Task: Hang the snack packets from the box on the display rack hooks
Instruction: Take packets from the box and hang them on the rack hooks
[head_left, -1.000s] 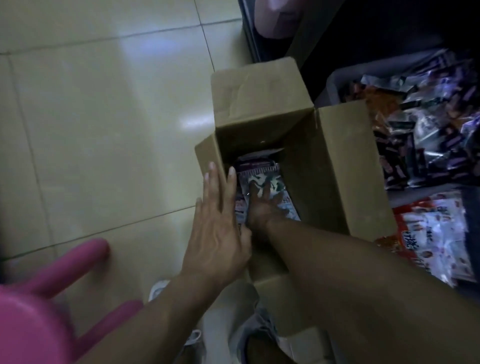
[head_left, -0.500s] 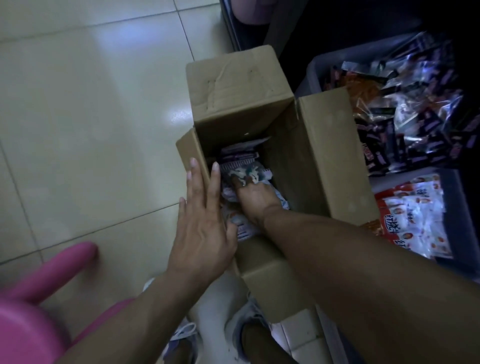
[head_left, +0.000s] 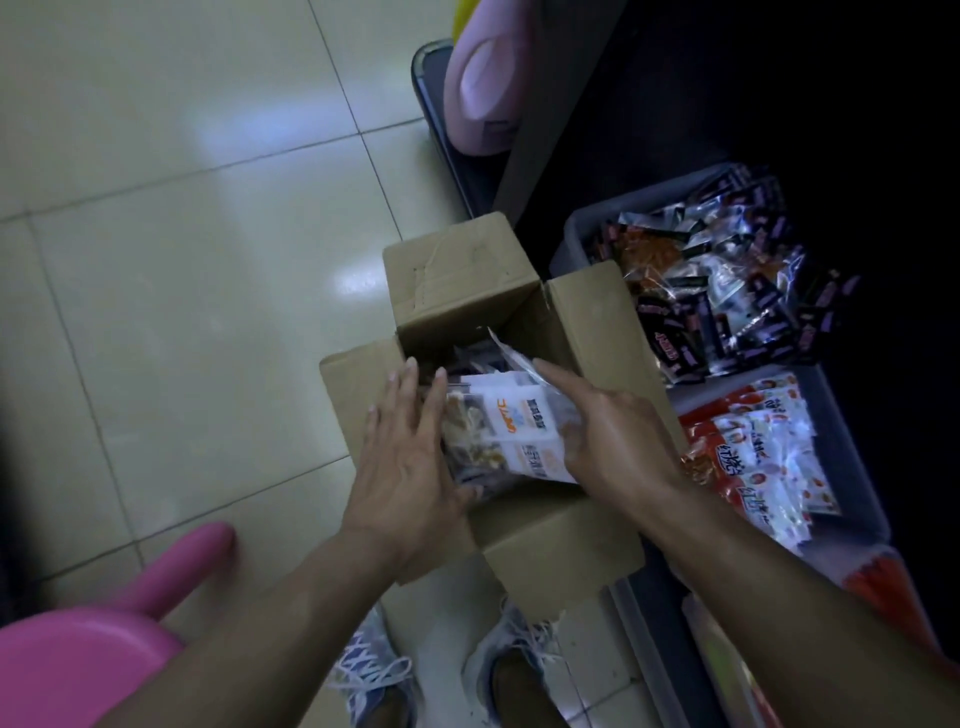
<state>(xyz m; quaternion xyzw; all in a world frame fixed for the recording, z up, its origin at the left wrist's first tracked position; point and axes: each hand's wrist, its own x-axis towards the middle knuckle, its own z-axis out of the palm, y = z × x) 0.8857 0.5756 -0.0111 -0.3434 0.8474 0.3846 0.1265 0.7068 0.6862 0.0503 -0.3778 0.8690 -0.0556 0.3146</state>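
head cam | looks steeply down, close | over open box (head_left: 587, 332) on tiled floor (head_left: 156, 260)

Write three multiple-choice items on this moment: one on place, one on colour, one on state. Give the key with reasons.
1. Where is the white snack packet?
A. on the floor
B. over the open cardboard box, between both hands
C. in the grey bin

2. What colour is the stool?
A. pink
B. blue
C. green

3. How is the left hand?
A. balled in a fist
B. fingers straight against the packets
C. resting on the stool

Key: B, the right hand grips it above the box; A, its seat is pink; B, its fingers lie extended.
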